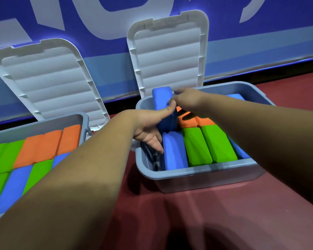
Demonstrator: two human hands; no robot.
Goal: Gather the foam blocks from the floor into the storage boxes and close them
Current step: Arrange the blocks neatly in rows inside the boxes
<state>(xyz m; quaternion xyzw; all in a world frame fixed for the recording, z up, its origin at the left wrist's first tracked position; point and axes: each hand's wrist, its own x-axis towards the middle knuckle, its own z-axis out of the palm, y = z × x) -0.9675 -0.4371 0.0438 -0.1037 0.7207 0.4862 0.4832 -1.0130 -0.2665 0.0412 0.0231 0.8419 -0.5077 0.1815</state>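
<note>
Two grey storage boxes stand open on the dark red floor. The right box (pixel 197 173) holds green blocks (pixel 208 145), orange blocks (pixel 188 121) and a blue block (pixel 173 152) set on edge. One blue foam block (pixel 161 96) sticks up at the box's left end. My right hand (pixel 186 100) grips its top edge. My left hand (pixel 148 127) has its thumb against that block's face, with straight fingers pointing down between the box wall and the lower blue block. The left box (pixel 34 123) is packed with green, orange and blue blocks.
Both white ribbed lids, the left lid (pixel 47 78) and the right lid (pixel 167 53), lean back against a blue wall banner. A strip of red floor (pixel 170 213) lies between the boxes and in front of them. No loose blocks show on the floor in view.
</note>
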